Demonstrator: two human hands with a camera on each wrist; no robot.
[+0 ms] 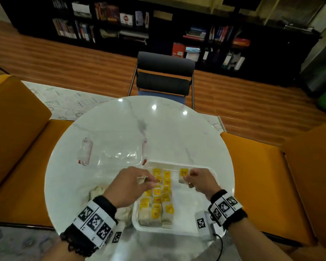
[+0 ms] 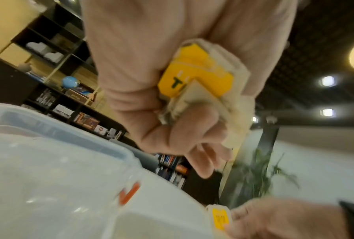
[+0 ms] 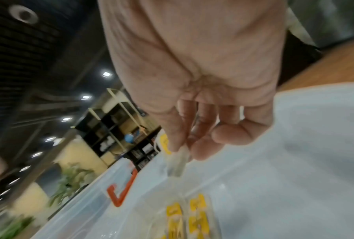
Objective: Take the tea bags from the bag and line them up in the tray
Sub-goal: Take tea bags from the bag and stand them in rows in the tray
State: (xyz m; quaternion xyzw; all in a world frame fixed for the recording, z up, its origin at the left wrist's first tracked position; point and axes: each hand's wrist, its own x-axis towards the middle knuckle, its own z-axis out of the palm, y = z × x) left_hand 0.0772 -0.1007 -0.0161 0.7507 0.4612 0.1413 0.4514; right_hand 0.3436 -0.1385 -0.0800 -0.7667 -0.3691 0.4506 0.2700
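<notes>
A white tray [image 1: 196, 221] sits at the near edge of the round table, with rows of yellow-tagged tea bags [image 1: 159, 196] filling its left part. My left hand [image 1: 132, 183] hovers over the tray's far left corner and grips a small bunch of tea bags [image 2: 202, 90] in its curled fingers. My right hand [image 1: 195, 180] pinches one tea bag [image 1: 183, 176] by its edge above the far middle of the tray. The crumpled bag [image 1: 100, 191] lies on the table left of the tray, partly hidden by my left wrist.
A clear plastic lid [image 1: 115, 151] with red clips lies beyond the tray on the marble table [image 1: 177, 132]. A dark chair [image 1: 164, 76] stands at the far side. Orange seats [image 1: 267, 176] flank the table left and right.
</notes>
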